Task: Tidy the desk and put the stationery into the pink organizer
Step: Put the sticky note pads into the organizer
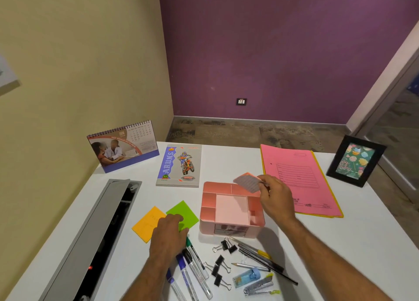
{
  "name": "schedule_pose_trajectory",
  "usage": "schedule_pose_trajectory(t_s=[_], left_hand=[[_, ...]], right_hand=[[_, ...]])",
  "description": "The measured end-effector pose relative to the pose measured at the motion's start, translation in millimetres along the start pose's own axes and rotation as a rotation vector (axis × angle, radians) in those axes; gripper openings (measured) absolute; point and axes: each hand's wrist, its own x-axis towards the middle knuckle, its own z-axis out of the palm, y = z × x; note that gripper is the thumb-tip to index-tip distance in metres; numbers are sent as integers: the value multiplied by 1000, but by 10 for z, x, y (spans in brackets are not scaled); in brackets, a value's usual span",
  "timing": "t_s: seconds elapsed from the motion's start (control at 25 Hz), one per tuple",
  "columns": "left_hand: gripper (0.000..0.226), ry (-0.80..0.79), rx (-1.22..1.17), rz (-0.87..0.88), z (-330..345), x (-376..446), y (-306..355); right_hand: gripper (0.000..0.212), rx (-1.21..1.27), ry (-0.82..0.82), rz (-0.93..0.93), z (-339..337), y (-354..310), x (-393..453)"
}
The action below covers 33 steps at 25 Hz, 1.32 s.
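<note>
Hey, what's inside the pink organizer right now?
The pink organizer has a pale pink pad in its large middle compartment; the side compartments in view look empty. The right hand, holding a pink pad, covers its far right corner, and the front drawer's contents are unclear.

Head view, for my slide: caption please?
Right hand holds a pink pad over the pink organizer; left hand touches green notes.

head-worn view, looking forward and down, close over desk [340,244]

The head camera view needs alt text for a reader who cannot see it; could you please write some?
A right hand holds a small pink pad above a pink organizer on a white desk. The left hand rests on a green sticky pad, markers nearby.
</note>
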Motion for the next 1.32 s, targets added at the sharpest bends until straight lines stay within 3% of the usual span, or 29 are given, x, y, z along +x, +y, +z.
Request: schedule_pose_trajectory(t_s=[0.24, 0.44, 0.56, 0.72, 0.88, 0.96, 1.08, 1.2, 1.32], left_hand=[[49, -29, 294, 5, 53, 247, -41], [67, -88, 316, -96, 84, 490, -216], [82, -153, 292, -135, 132, 610, -282], [82, -112, 274, -140, 138, 677, -261], [88, -83, 262, -190, 119, 680, -204], [84, -82, 239, -196, 105, 678, -192], [58, -30, 98, -191, 35, 675, -169], [24, 42, -294, -141, -87, 642, -85], [28, 120, -478, -140, -269, 632, 5]], right_hand=[[29, -364, -224, -36, 231, 93, 231], [24, -477, -377, 2, 465, 183, 231], [22, -483, -396, 0, 556, 242, 190], [22, -504, -391, -4, 569, 257, 221], [33, -447, -279, 1, 540, 254, 173], [36, -390, -208, -31, 535, 252, 123], [36, -316, -141, -51, 550, 223, 98], [32, -143, -94, -14, 535, 97, 56], [33, 139, -134, 88, 546, -99, -28]])
